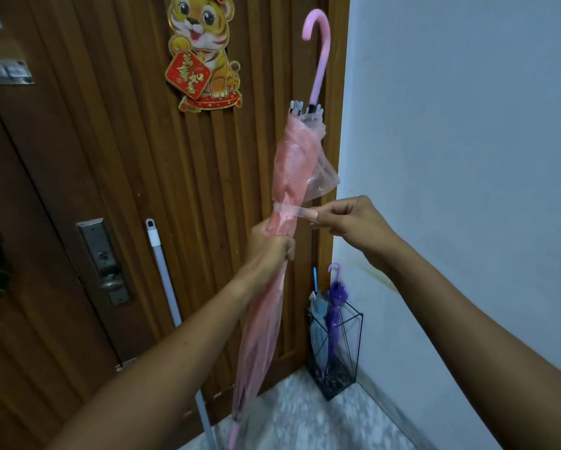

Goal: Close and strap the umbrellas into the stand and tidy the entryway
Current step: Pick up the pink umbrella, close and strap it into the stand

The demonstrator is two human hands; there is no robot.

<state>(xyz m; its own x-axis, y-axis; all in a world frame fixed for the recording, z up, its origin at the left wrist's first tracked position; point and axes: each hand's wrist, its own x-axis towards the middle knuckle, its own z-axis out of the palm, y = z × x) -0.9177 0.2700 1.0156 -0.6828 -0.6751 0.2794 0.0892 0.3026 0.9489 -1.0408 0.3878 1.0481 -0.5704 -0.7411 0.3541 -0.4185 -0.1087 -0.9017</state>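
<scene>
Hand-held pink umbrella [285,196], furled, half-strapped

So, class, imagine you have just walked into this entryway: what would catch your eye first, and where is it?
First, the pink umbrella held upright mid-frame before the wooden door, the left hand gripping its folded canopy while the right hand pulls its strap sideways. Next, the tiger decoration high on the door. Last, the wire stand in the corner, holding a purple umbrella and a blue one.

Translucent glossy plastic umbrella [292,164], ribbed wooden door [126,157]
</scene>
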